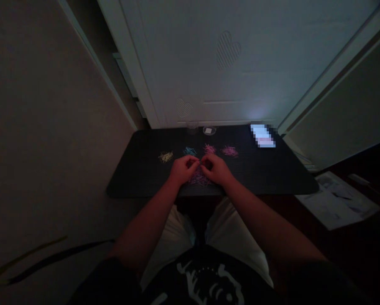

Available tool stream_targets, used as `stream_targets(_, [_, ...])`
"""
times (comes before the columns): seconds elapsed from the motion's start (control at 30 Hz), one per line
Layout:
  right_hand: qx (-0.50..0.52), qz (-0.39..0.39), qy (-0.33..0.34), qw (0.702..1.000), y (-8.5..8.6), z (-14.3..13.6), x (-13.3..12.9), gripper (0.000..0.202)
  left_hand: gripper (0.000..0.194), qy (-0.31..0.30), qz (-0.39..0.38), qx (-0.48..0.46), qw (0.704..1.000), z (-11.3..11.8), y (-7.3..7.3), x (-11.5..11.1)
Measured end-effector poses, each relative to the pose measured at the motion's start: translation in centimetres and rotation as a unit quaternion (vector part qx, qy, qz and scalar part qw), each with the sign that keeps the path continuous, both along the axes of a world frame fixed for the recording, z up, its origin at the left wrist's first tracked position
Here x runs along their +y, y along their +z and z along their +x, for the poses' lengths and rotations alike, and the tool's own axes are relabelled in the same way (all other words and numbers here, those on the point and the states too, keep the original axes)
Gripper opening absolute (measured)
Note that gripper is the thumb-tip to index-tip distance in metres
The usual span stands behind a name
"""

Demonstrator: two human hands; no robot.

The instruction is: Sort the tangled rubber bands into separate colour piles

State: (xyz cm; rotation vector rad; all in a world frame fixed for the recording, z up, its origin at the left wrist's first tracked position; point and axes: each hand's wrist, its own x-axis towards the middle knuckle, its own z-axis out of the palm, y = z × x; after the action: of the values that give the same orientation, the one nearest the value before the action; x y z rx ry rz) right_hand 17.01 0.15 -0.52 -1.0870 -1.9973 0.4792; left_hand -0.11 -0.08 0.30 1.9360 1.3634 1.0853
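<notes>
Both my hands meet over a dark table, just above a loose pile of thin purple and pink pieces [198,179] at its near side. The fingertips of my left hand [184,167] are pinched together, and whatever lies between them is too small and dim to name. Close against it, my right hand [215,168] is also pinched, its fingertips nearly touching the left ones. Beyond the hands lie small heaps of similar thin pieces: a yellowish heap [166,156], a blue heap [190,151], a pink heap [209,149] and another pink heap [230,151].
The black table [266,173] stands against a white door-like panel [190,63]. At its back edge are a clear round container [192,127] and a clear lid [209,131] with a white label. A bright, blurred-out screen [262,135] lies back right. Papers [339,199] lie lower right.
</notes>
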Motion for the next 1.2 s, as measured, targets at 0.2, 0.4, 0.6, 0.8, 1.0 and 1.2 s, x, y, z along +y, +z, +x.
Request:
stream_targets(0.2, [-0.004,0.016,-0.008,1.000,0.01,-0.01,0.03,0.007,0.020,0.000,-0.001,0.007,1.000,-0.09,-0.14,0.07])
stream_targets(0.4, [-0.025,0.013,0.012,1.000,-0.06,-0.04,0.10,0.009,0.019,-0.007,0.003,0.019,1.000,-0.08,-0.06,0.05])
stream_targets(0.6, [-0.034,0.019,0.002,0.999,-0.17,-0.04,0.23,0.008,0.020,-0.013,0.007,0.018,1.000,-0.01,0.14,-0.07])
stream_targets(0.8, [-0.040,0.025,-0.002,0.999,-0.25,-0.02,0.22,0.009,0.029,-0.056,0.041,0.007,0.998,-0.16,-0.09,-0.06])
stream_targets(1.0, [-0.044,0.026,0.003,0.999,-0.19,-0.12,0.13,0.009,0.025,-0.066,0.061,0.028,0.996,-0.29,-0.23,0.21])
stream_targets(1.2, [-0.043,0.029,-0.005,0.999,0.01,-0.16,-0.02,0.008,0.013,-0.053,0.070,0.029,0.996,-0.32,-0.36,0.36])
